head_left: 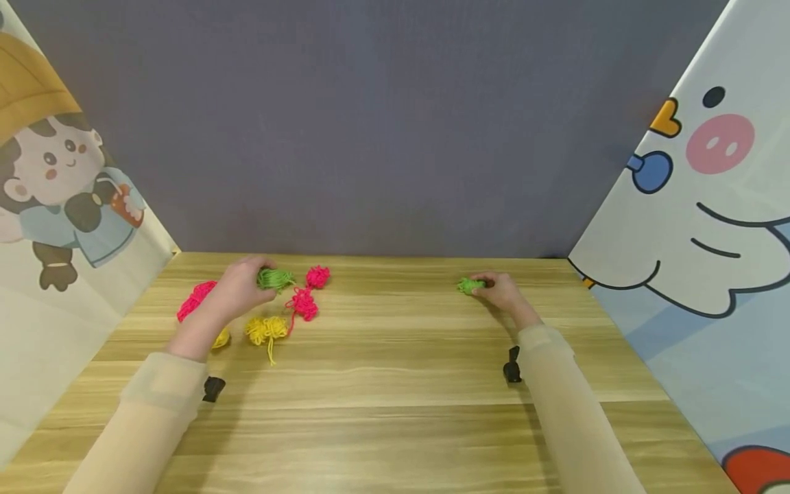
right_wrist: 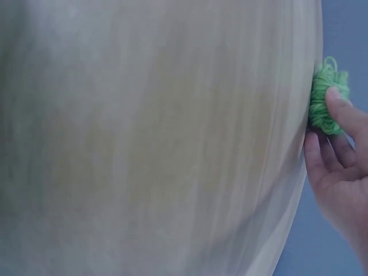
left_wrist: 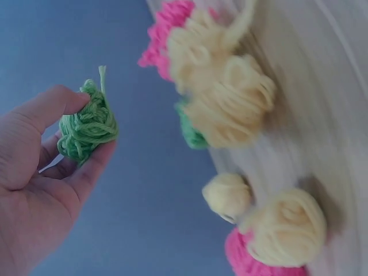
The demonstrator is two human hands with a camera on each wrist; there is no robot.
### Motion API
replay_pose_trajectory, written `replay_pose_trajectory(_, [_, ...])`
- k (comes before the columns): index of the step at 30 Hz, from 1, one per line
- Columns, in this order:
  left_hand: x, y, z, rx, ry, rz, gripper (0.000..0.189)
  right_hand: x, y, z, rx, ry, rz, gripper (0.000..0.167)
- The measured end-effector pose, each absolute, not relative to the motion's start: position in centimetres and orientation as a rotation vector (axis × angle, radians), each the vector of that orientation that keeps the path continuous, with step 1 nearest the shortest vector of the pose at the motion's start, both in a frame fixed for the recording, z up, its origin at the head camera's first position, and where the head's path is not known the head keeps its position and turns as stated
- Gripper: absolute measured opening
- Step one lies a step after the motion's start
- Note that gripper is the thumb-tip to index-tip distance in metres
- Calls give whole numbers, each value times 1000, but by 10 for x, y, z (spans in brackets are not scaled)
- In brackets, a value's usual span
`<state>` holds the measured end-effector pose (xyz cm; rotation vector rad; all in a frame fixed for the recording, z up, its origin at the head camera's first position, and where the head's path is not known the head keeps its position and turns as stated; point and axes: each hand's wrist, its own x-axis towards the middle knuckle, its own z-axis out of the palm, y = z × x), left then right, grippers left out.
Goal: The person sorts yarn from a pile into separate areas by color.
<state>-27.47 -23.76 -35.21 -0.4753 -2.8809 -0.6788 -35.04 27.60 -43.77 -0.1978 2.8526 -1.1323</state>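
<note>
My left hand point(head_left: 241, 288) holds a green yarn ball point(left_wrist: 89, 126) between thumb and fingers at the far left of the table. In the left wrist view, a second patch of green yarn point(left_wrist: 191, 127) shows partly behind yellow yarn. On the right side, my right hand point(head_left: 501, 291) pinches a small green yarn bundle point(right_wrist: 329, 98), low over the tabletop or touching it; I cannot tell which. Close to the left hand lie a yellow yarn bundle point(head_left: 267, 329) with a loose tail and two pink yarn bundles point(head_left: 304, 303). The left arm partly hides a pink yarn ball point(head_left: 196, 299) and a yellow ball point(head_left: 220, 338).
A wooden tabletop point(head_left: 382, 384) spans the space, with a grey panel point(head_left: 370, 137) behind it and printed cartoon panels at both sides. Small black objects sit by the left sleeve point(head_left: 213, 389) and the right sleeve point(head_left: 543, 343).
</note>
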Motion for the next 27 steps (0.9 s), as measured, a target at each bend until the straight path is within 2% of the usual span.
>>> replay_pose_trajectory(10, [-269,-201,-341,-505,-2813,-758,43,-353,281,-441,-208,2839,-1176,37])
replay_pose_trajectory(27, [-271,-137,-352,-565,-2557,-1019,41,-357,285,-447,-242,2733,-1287,42])
